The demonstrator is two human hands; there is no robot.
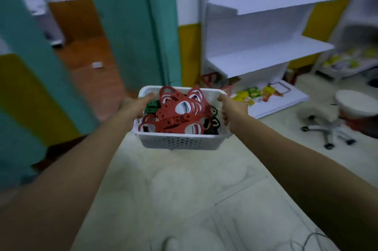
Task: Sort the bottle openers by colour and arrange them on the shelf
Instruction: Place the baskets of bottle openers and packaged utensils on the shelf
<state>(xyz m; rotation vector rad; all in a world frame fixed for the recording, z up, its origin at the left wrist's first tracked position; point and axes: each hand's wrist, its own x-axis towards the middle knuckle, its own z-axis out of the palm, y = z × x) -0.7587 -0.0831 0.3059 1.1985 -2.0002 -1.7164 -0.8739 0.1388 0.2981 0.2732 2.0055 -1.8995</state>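
Mostly red, the flat bottle openers (180,111) lie heaped in a white perforated basket (176,142), each with an oval cut-out head. A few green ones (152,107) show at its sides. The left hand (135,105) and right hand (233,111) hold it in the air, fingers (225,116) clamped on its side rims, near the white shelf (266,54).

Your bare arms both reach straight forward, level with each other. Your left hand (136,106) grips the left side of the basket (176,142) and your right hand (233,111) grips the right side, thumbs on the rim.
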